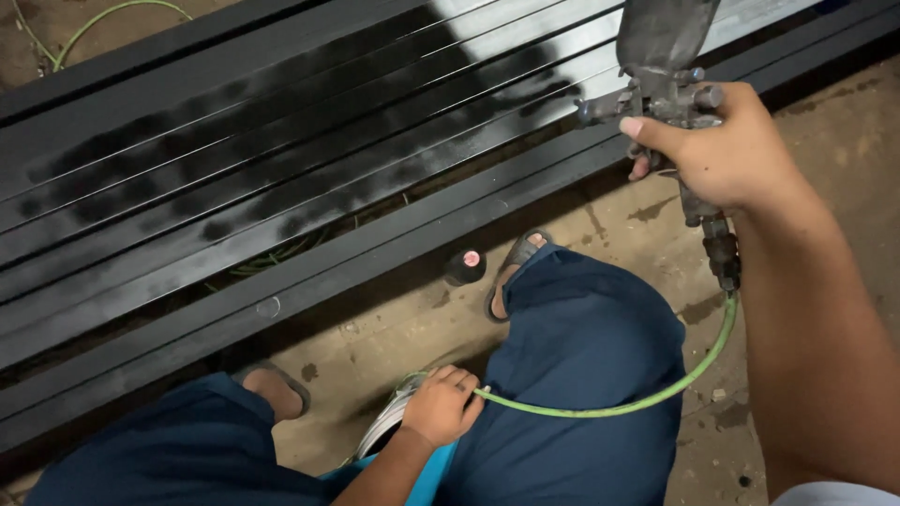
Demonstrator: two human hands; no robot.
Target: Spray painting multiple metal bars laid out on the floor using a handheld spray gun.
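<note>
- Right hand (727, 155): clenched round a paint-stained grey metal spray gun (667, 94), nozzle facing the long metal bars (309, 178), black-coated except a bare silver stretch at upper right.
- Left hand (441, 408): fingers curled over the thin green air hose (656, 394) between the knees.
- Small dark can with pink cap (465, 266): on concrete floor (825, 131), beside sandalled foot.
- Handling note: steady nozzle distance and slack hose likely give even cover.

Stained bare concrete floor (394, 323) beneath me, damp patches near its right edge; dim light; dirt ground (56, 28) top-left corner.
</note>
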